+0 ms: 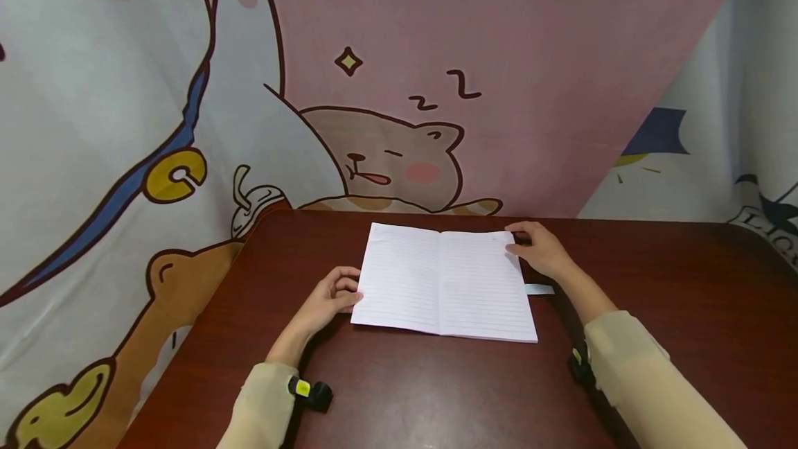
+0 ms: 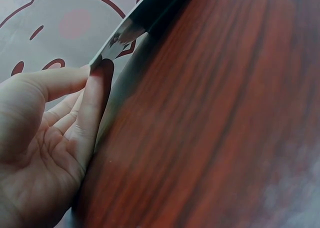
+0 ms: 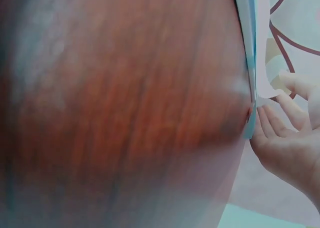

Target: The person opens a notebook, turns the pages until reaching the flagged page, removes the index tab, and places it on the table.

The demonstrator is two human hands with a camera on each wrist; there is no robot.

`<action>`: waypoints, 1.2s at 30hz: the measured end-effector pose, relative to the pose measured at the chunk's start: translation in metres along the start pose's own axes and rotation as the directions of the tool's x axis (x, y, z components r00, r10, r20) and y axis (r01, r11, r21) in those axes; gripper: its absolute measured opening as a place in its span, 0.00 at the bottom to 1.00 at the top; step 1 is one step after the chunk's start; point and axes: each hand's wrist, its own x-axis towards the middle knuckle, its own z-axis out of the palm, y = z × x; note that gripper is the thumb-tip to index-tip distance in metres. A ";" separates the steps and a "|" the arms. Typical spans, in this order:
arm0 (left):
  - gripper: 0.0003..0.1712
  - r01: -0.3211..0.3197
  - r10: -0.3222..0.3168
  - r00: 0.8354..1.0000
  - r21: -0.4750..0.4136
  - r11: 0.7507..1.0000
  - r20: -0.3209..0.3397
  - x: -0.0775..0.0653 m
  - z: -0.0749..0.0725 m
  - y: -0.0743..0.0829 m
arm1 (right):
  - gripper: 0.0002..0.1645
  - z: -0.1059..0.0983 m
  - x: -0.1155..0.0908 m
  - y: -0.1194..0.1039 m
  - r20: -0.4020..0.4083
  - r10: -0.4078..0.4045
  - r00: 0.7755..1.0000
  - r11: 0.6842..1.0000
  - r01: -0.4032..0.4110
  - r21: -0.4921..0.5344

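An open notebook (image 1: 399, 276) with ruled white pages lies on the table, its pages bare of visible writing. My left hand (image 1: 328, 294) pinches its left edge, thumb on top and a finger underneath, as the left wrist view shows with the hand (image 2: 45, 123) beside the thin edge of the notebook (image 2: 117, 38). At the upper right corner, my right hand (image 1: 541, 249) has thumb and fingers at the page edge. In the right wrist view, fingertips of the right hand (image 3: 295, 123) meet the page (image 3: 263, 48). A pale blue strip (image 1: 539, 289) sticks out from the notebook's right side.
The dark red wooden table (image 1: 436, 393) extends around the notebook. Behind it hangs a cloth (image 1: 536, 75) printed with cartoon animals, which also runs along the left side. A wrist camera (image 1: 312, 393) is strapped to my left sleeve.
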 end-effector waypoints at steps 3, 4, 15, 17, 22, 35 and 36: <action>0.27 0.004 -0.004 1.000 0.005 1.000 0.000 0.000 0.000 -0.001 | 0.27 0.000 0.000 -0.001 -0.017 -0.021 1.000 1.000 0.021 0.020; 0.27 0.004 -0.004 1.000 0.006 1.000 0.000 0.000 0.000 -0.001 | 0.26 0.000 0.000 -0.002 -0.022 -0.030 0.999 0.999 0.031 0.033; 0.27 0.006 -0.006 1.000 0.010 1.000 -0.004 0.001 0.000 0.000 | 0.30 -0.005 -0.003 -0.002 -0.060 -0.012 0.998 0.991 0.019 0.132; 0.27 0.009 -0.009 1.000 0.013 1.000 -0.007 0.001 0.001 0.000 | 0.30 -0.004 -0.004 -0.001 -0.058 -0.005 0.998 0.987 0.015 0.158; 0.27 0.007 -0.007 1.000 0.010 1.000 -0.005 0.000 0.001 0.000 | 0.28 -0.004 -0.008 0.001 -0.051 -0.009 0.999 0.982 0.019 0.188; 0.27 -0.004 0.004 1.000 0.011 1.000 0.003 0.001 0.000 -0.001 | 0.24 -0.008 -0.013 0.002 -0.022 -0.023 0.999 0.980 0.027 0.197; 0.27 -0.003 0.003 1.000 0.012 1.000 0.004 0.000 0.000 -0.001 | 0.24 -0.008 -0.014 0.002 -0.019 -0.021 1.000 0.980 0.025 0.199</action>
